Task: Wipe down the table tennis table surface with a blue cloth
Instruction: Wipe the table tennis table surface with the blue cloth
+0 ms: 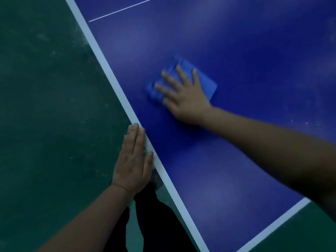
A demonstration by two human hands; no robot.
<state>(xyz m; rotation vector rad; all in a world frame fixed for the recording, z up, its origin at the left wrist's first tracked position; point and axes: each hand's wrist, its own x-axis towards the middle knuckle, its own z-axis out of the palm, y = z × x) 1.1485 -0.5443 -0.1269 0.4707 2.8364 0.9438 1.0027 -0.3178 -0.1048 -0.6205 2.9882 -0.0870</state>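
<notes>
Standing a little behind the person, I watched the right hand (183, 95) lie flat on the blue cloth (203, 80), fingers straight and spread, pressing it down rather than curling round it; the cloth was folded into a rough square and sat on the table tennis table (254, 42), inboard of the white side line (109, 70) and apart from it, its near-left corner bunched up under the fingertips. The left hand (134, 160) rested at the table's edge, fingers straight and together, released, gripping nothing; it seemed to me to be steadying the body.

What could go wrong, as I judged it: with only a flat palm on it, the cloth could slide out from under the hand or bunch further, and the bunched corner would then skip over the surface and leave a strip unwiped; a stroke carried too far toward the side line could push the cloth over the edge onto the green floor (45, 106); pale specks showed on the table at the far right (307, 123), well apart from the cloth, and reaching that far might pull the bracing hand off its edge.

As for containers, I saw none; no bucket, bottle or basin was in view, so I could not say whether the cloth was damp.
</notes>
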